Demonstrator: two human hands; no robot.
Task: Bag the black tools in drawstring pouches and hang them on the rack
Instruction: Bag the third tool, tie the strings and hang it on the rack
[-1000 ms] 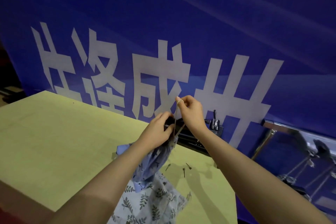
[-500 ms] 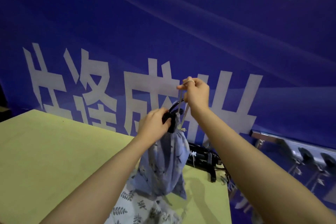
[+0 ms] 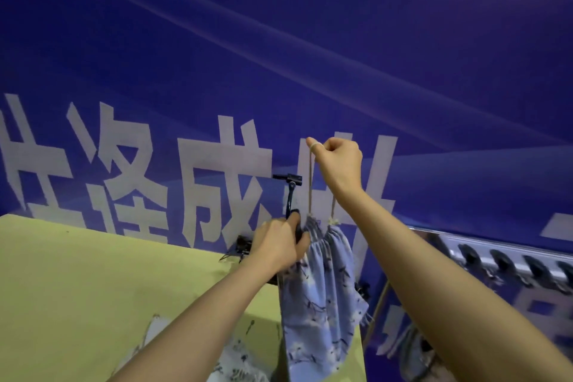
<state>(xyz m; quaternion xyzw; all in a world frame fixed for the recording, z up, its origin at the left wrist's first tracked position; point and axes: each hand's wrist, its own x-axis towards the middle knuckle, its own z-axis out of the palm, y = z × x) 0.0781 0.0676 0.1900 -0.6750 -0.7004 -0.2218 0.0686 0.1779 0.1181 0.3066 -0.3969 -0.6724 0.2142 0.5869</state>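
Note:
A blue floral drawstring pouch (image 3: 322,298) hangs in the air over the table's right edge. My right hand (image 3: 339,161) is raised and pinches its tan drawstring (image 3: 310,183), which runs taut down to the gathered pouch mouth. My left hand (image 3: 279,245) grips the pouch neck together with the handle of a black tool (image 3: 290,192), whose T-shaped head sticks up out of the pouch. A metal rack (image 3: 496,254) with a row of dark hooks stands low at the right.
The yellow-green table (image 3: 93,288) fills the lower left. More black tools (image 3: 238,248) lie at its far edge, and another floral pouch (image 3: 235,360) lies near its front. A blue banner with white characters (image 3: 217,183) stands behind. A further pouch (image 3: 412,353) hangs below the rack.
Both hands have lifted the pouch clear of the table. My right hand has pulled the drawstring higher, gathering the mouth, and the tool's head now stands out above it.

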